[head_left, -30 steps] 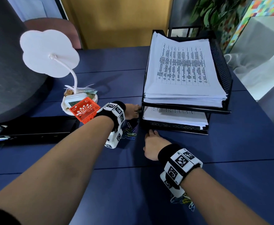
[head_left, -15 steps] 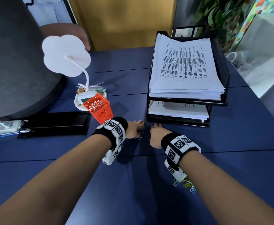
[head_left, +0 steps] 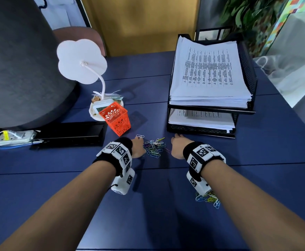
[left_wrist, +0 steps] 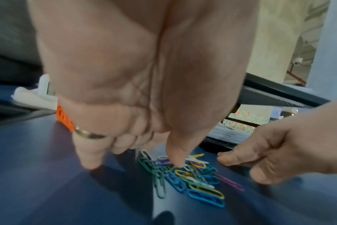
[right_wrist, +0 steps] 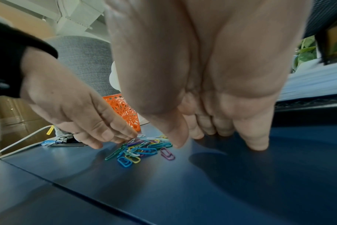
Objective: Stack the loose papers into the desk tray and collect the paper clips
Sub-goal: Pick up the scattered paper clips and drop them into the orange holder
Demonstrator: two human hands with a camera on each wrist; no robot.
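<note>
Lying heaped, paper clips point(head_left: 154, 147) (many colours)

Dark blue table point(head_left: 148, 205), seams running left to right. Centre: loose heap of coloured paper clips point(head_left: 154, 147) flat on the surface. At 1 o'clock from it, black mesh paper tray point(head_left: 247, 73), two tiers, both holding printed sheets. At 11 o'clock, orange basket point(head_left: 118, 118), tilted, just beside a white lamp base point(head_left: 95, 113). At 9 o'clock, black box point(head_left: 70, 133), then white power strip point(head_left: 16, 138). At 5 o'clock, second clip cluster point(head_left: 209, 199).
</note>
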